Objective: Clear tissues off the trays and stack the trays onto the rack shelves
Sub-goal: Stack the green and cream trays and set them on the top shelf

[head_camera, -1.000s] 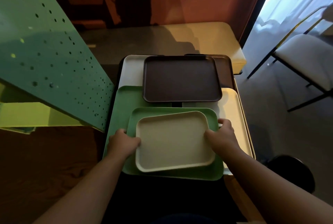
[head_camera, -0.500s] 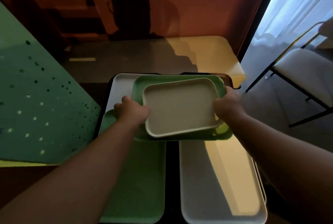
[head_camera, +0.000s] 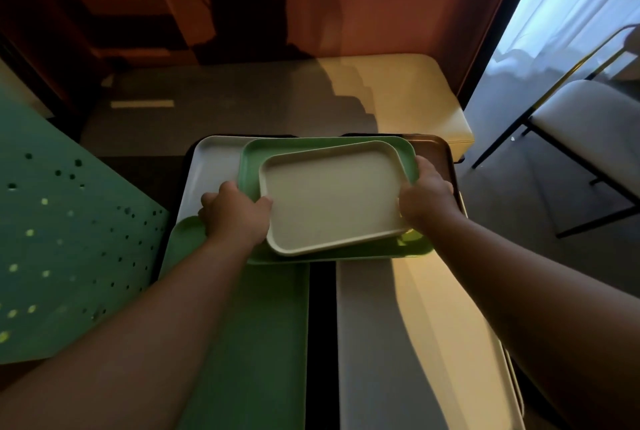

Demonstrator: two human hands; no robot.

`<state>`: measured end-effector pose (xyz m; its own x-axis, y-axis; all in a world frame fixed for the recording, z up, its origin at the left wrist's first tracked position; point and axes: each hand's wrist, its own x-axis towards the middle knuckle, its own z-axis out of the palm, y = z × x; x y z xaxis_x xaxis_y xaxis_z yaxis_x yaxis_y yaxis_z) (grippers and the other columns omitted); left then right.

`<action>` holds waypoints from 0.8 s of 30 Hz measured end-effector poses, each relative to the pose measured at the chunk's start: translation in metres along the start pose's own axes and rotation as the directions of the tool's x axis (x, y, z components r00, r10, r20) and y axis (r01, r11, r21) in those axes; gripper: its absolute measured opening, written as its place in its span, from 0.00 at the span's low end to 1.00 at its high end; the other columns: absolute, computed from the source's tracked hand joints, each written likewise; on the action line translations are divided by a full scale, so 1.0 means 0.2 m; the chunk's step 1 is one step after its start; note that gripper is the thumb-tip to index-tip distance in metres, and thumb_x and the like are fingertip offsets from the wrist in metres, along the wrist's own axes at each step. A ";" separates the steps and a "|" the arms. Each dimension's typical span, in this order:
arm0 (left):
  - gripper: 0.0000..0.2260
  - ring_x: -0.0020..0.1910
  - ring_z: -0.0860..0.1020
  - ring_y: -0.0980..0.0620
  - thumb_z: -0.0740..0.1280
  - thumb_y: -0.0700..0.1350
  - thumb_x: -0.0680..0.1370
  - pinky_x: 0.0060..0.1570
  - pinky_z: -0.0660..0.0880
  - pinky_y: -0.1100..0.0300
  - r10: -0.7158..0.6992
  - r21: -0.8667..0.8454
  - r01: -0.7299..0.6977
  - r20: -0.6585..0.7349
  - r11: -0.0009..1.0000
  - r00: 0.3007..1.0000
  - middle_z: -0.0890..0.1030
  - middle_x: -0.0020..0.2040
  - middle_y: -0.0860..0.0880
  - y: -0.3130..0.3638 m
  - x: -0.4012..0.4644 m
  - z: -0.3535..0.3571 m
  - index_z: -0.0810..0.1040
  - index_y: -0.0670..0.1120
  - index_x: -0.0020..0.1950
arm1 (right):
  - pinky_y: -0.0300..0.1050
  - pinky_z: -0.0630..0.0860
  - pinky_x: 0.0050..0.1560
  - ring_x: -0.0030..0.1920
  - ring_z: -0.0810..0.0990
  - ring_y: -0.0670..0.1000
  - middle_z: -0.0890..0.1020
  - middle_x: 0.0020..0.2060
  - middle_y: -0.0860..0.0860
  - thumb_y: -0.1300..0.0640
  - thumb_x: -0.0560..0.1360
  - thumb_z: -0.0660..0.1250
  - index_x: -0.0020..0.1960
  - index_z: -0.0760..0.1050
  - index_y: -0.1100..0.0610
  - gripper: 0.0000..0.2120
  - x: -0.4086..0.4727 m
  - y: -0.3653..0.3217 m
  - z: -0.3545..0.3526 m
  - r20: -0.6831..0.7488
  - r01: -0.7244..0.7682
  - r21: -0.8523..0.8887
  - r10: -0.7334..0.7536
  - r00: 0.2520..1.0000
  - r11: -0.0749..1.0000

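A small cream tray (head_camera: pixel 332 197) lies inside a medium green tray (head_camera: pixel 252 159), and I hold the pair by its short sides. My left hand (head_camera: pixel 235 215) grips the left edge, my right hand (head_camera: pixel 426 201) grips the right edge. The pair is over the far end of the surface, covering a brown tray (head_camera: pixel 433 149) whose right rim alone shows. Below lie a long green tray (head_camera: pixel 249 343) on the left, a long white tray (head_camera: pixel 415 343) on the right and another white tray (head_camera: pixel 207 166) at the far left. No tissues are visible.
A green perforated panel (head_camera: pixel 69 249) slants up at the left. Beyond the trays stands a cream upholstered bench (head_camera: pixel 398 93) against an orange wall. A white-seated chair (head_camera: pixel 588 118) with black legs stands at the right by a curtained window.
I have carried the stacked cream and green trays from the near end forward over the brown tray. The view has tipped up, and since half a second ago the trays have barely shifted.
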<state>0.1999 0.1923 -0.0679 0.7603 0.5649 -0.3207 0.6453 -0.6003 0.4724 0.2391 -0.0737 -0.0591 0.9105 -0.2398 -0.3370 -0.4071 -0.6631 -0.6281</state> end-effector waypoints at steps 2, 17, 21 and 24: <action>0.28 0.60 0.71 0.35 0.68 0.57 0.76 0.55 0.74 0.46 0.017 0.009 -0.017 0.002 1.000 1.000 0.68 0.65 0.37 -0.01 0.00 0.00 0.69 0.43 0.70 | 0.63 0.74 0.66 0.65 0.73 0.61 0.75 0.65 0.55 0.59 0.82 0.57 0.81 0.59 0.49 0.28 0.01 0.01 0.02 0.000 0.000 0.026 0.000 1.000 1.000; 0.19 0.47 0.84 0.47 0.73 0.44 0.73 0.47 0.81 0.50 0.168 -0.670 -0.058 0.101 0.740 0.981 0.84 0.50 0.47 -0.06 -0.19 -0.21 0.79 0.47 0.63 | 0.59 0.81 0.56 0.52 0.81 0.58 0.80 0.51 0.56 0.59 0.76 0.69 0.59 0.74 0.58 0.13 -0.18 0.00 -0.22 0.131 -0.287 0.423 0.255 0.958 0.859; 0.02 0.37 0.78 0.47 0.69 0.40 0.73 0.40 0.78 0.55 0.013 -0.869 0.343 0.371 0.356 0.928 0.81 0.36 0.46 -0.04 -0.24 -0.25 0.81 0.43 0.41 | 0.66 0.80 0.57 0.53 0.83 0.64 0.82 0.54 0.60 0.59 0.74 0.72 0.55 0.76 0.59 0.12 -0.33 0.13 -0.32 0.266 -0.452 0.579 0.366 0.892 0.679; 0.11 0.33 0.74 0.48 0.64 0.44 0.76 0.37 0.73 0.57 -0.088 -0.812 0.482 0.482 0.328 0.872 0.76 0.31 0.48 -0.03 -0.34 -0.22 0.76 0.44 0.35 | 0.68 0.80 0.55 0.52 0.84 0.65 0.83 0.54 0.61 0.58 0.72 0.72 0.58 0.78 0.59 0.15 -0.42 0.21 -0.33 0.249 -0.491 0.643 0.445 0.860 0.588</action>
<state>0.1421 0.1830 -0.0122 0.6418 0.2726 -0.7168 0.5177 0.5355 0.6672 0.1497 -0.1291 -0.0110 0.5837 -0.3247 -0.7442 -0.7327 0.1843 -0.6551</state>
